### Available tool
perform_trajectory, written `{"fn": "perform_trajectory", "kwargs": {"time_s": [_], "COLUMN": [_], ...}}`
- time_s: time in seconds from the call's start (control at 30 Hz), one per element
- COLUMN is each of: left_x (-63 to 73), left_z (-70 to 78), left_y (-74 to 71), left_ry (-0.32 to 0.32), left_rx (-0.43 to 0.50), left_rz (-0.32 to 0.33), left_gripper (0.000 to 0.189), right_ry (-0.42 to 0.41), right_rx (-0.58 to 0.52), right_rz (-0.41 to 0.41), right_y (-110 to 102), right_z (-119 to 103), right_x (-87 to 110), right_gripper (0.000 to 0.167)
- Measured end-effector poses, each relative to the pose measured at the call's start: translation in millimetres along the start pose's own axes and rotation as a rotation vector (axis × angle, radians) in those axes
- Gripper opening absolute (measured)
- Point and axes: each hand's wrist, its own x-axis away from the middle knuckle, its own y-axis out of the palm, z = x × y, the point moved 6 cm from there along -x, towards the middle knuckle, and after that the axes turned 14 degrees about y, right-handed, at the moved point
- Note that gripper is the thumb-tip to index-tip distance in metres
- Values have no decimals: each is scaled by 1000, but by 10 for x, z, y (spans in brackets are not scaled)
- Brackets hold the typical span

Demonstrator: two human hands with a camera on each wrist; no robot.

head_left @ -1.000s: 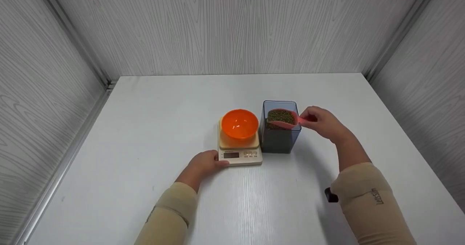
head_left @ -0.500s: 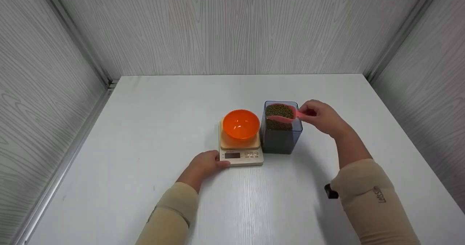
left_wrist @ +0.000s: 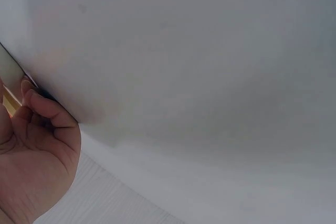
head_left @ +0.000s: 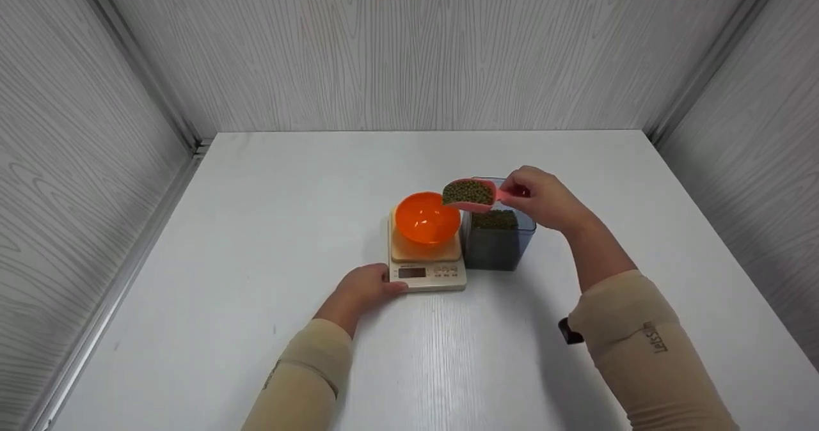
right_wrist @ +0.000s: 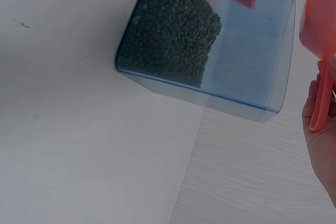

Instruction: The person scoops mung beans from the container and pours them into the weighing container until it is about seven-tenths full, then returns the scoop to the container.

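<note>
My right hand (head_left: 540,195) grips the handle of a pink scoop (head_left: 491,206) heaped with green mung beans (head_left: 468,192). The scoop is level, its tip over the right rim of an orange bowl (head_left: 427,219). The bowl stands on a white kitchen scale (head_left: 427,282) and shows no beans inside. My left hand (head_left: 366,287) holds the scale's front left corner, thumb at the front edge and fingers at the side. In the left wrist view its fingers (left_wrist: 44,106) are curled at the scale's edge. The right wrist view shows the scoop's underside (right_wrist: 318,22).
A tall bluish see-through container (head_left: 489,252), partly filled with mung beans (right_wrist: 168,32), stands against the scale's right side. Everything rests on a white table (head_left: 288,188). Grey wood-grain panels (head_left: 409,54) rise at the back and both sides.
My right hand has lifted the full scoop out of the container and carried it left to the bowl's rim. The left hand stays at the scale.
</note>
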Motion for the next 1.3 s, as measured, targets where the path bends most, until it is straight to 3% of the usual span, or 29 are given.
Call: {"fn": "perform_trajectory", "kwargs": {"time_s": [0.5, 1.0, 1.3], "left_x": [-16, -14, -27], "left_z": [-1, -17, -6], "left_y": [15, 9, 3], "left_ry": [-1, -3, 19], "left_rx": [16, 42, 9], "left_rz": [-5, 1, -5], "left_gripper": [37, 38, 41], "right_ry": [-55, -41, -51], "right_rx": [126, 170, 178], "right_rz": [-10, 1, -4], "right_y": [66, 61, 51], "right_z": [-161, -217, -226], "right_x": [-21, -13, -17], "right_gripper": [14, 14, 15]}}
